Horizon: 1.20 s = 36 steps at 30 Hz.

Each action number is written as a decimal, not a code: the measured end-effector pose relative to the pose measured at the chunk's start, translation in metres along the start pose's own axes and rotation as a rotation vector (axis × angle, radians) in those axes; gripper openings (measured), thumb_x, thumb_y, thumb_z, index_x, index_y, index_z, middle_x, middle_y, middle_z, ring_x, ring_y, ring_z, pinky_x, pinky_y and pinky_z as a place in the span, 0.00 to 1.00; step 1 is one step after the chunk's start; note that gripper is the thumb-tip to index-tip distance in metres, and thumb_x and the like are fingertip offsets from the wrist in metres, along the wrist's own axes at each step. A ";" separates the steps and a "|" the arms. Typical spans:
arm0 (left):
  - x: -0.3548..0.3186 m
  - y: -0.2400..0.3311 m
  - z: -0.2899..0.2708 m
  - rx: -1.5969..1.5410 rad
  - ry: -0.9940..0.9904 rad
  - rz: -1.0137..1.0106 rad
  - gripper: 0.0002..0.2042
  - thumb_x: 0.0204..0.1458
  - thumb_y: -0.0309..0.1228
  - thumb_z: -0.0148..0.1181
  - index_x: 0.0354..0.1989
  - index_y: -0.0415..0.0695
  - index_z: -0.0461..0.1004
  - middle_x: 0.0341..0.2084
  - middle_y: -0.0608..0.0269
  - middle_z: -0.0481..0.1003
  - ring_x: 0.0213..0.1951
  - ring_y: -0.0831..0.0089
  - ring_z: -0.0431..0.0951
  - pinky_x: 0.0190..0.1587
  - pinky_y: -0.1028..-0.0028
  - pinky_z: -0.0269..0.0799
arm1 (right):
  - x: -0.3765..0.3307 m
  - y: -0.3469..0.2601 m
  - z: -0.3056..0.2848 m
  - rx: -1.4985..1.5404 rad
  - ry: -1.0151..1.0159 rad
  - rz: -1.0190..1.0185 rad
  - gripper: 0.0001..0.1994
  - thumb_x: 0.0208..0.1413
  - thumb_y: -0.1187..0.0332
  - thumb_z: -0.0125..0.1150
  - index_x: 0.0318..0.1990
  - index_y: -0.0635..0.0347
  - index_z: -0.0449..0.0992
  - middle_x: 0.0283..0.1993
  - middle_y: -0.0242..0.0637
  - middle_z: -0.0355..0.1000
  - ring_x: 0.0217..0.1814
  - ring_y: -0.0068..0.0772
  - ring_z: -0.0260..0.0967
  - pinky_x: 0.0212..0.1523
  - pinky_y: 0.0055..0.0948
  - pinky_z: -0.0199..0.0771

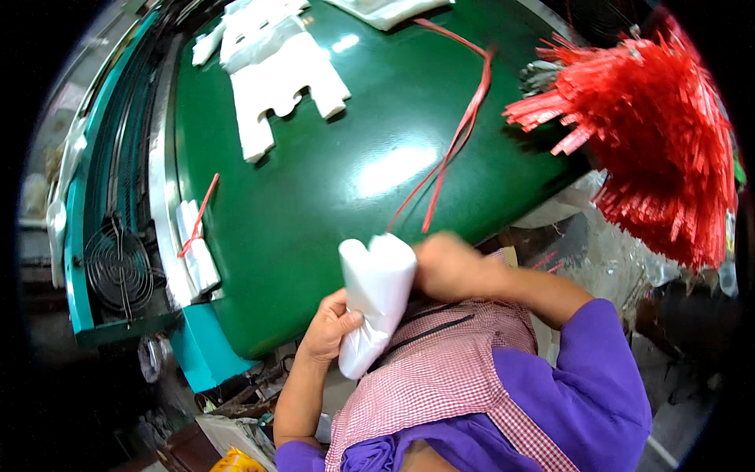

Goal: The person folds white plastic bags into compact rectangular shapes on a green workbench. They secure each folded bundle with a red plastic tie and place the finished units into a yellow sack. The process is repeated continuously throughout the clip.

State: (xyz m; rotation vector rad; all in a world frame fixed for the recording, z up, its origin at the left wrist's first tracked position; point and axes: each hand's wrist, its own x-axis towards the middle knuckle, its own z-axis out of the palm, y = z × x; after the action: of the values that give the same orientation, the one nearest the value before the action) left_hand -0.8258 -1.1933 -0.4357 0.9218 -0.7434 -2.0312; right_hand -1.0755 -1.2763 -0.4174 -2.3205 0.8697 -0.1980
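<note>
In my left hand point(331, 326) is a folded bundle of white plastic bags point(376, 291), upright in front of my checked apron. The thumb presses on its near face and the fingers go behind it. My right hand point(444, 266) is at the bundle's upper right side, smeared by motion, so its fingers do not show clearly. A long red plastic strip point(464, 126) lies across the green table point(314, 197), with its ends close to the bundle's top. Whether the right hand touches the strip cannot be made out.
White vest-shaped plastic bags point(275, 67) lie at the table's far left. Another white stack point(389, 9) sits at the far edge. A white bundle with a red tie point(198, 248) rests at the left edge, beside a teal machine frame point(79, 220). Red strips point(645, 134) hang thickly at right.
</note>
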 end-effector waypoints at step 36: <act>0.032 0.029 -0.002 1.346 0.307 0.981 0.06 0.43 0.22 0.63 0.27 0.40 0.71 0.30 0.58 0.72 0.32 0.63 0.74 0.33 0.70 0.71 | 0.071 -0.025 -0.005 1.016 0.025 0.172 0.10 0.51 0.78 0.47 0.36 0.67 0.75 0.23 0.36 0.71 0.20 0.27 0.68 0.22 0.26 0.67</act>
State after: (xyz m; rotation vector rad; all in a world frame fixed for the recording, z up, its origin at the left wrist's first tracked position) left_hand -0.8267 -1.2361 -0.4266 1.1265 -1.9324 -0.3447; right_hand -1.0090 -1.3100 -0.4036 -1.2959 0.7278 -0.4668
